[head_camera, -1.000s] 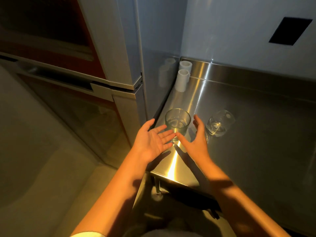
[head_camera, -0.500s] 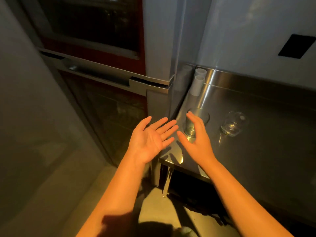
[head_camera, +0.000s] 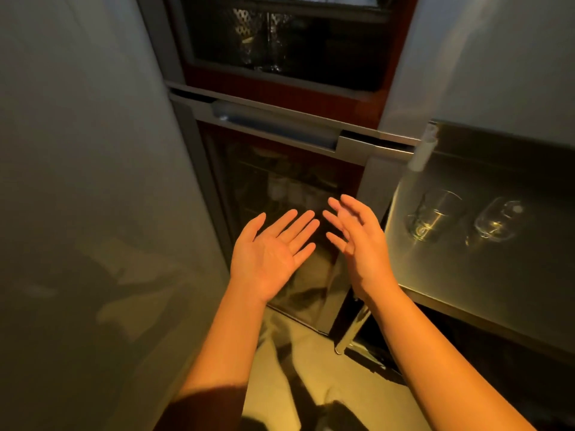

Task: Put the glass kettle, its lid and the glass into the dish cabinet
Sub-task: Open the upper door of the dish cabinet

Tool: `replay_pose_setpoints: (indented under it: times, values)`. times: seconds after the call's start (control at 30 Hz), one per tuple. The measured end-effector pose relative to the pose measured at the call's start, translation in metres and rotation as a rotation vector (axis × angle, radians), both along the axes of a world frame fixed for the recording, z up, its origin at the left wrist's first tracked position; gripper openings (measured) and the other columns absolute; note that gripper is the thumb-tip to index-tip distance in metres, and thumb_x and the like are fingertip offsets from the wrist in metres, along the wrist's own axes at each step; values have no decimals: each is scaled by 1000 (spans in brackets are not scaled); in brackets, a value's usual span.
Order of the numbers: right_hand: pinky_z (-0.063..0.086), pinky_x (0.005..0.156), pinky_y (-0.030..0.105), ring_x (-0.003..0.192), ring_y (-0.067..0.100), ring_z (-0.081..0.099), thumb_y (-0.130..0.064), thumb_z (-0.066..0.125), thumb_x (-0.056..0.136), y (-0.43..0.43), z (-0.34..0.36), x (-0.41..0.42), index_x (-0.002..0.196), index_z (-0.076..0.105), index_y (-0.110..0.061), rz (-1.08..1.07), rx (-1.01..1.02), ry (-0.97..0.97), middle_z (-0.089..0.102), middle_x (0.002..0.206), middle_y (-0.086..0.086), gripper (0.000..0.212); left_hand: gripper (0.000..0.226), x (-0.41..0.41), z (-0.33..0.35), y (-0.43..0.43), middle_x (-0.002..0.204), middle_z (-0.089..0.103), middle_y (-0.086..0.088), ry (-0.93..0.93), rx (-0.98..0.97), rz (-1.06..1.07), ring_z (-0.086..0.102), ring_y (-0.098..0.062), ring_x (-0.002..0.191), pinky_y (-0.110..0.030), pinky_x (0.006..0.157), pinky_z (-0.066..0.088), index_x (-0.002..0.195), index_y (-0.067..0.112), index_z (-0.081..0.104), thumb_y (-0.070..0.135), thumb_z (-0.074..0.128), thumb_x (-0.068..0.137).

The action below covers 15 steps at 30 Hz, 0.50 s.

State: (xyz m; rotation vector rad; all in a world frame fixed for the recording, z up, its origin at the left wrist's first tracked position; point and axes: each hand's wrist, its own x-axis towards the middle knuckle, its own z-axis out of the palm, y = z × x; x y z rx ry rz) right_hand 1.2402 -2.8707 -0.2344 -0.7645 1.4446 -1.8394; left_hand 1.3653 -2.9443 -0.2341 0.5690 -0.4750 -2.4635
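Glass kettle first: I cannot pick out a kettle for certain; two clear glass pieces stand on the dull steel counter (head_camera: 485,275) at the right, a clear straight-sided glass tumbler (head_camera: 431,216) nearer the cabinet and a rounder clear glass vessel (head_camera: 497,220) just beside it, apart from each other. The picture is too blurred to say whether the rounder one is the kettle, and no lid shows. Neither piece is inside the tall steel-framed dish cabinet (head_camera: 280,126), whose dark glass doors, upper and lower, look shut, with dim shapes of ware behind them. The left hand (head_camera: 267,253) is spread flat, palm up, holding nothing. The right hand (head_camera: 357,241) is likewise slack and empty, fingers loosely extended, hovering in front of the lower cabinet door and clear of the counter. By my reckoning the job is barely begun: the long grey handle bar (head_camera: 273,126) wants pulling first, then each piece carried across in turn
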Motion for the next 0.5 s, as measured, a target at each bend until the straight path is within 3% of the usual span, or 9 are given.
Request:
replay_pose_setpoints:
  times: [0.13, 0.23, 0.37, 0.5]
  values:
    - [48, 94, 39, 109, 15, 61, -37, 54, 79, -26, 3, 8, 113, 54, -26, -2, -38, -60, 62, 121, 0, 36, 45, 16, -5, -26, 123, 59, -20, -22, -5, 65, 52, -32, 119, -45, 101, 32, 122, 5, 51, 34, 34, 93]
    - [48, 93, 37, 109, 14, 61, -30, 51, 88, -54, 2, 8, 116, 53, -25, 8, -46, -80, 62, 121, -1, 28, 42, 23, -4, -53, 121, 61, -16, -70, -57, 97, 52, -30, 119, -44, 104, 30, 118, 7, 54, 32, 31, 94]
    - [48, 90, 36, 108, 17, 62, -20, 46, 95, -100, 5, 6, 116, 53, -21, 4, -90, -219, 64, 118, 1, 23, 40, 22, 10, -95, 119, 62, -15, -82, -106, 99, 55, -27, 114, -41, 93, 37, 111, 9, 57, 32, 29, 93]
    - [48, 88, 36, 109, 19, 61, -19, 45, 94, -139, 10, 0, 120, 52, -17, -15, -142, -284, 63, 120, 4, 27, 36, 11, 24, -139, 115, 64, -8, -202, -303, 94, 59, -20, 108, -34, 87, 40, 108, 15, 57, 31, 27, 94]
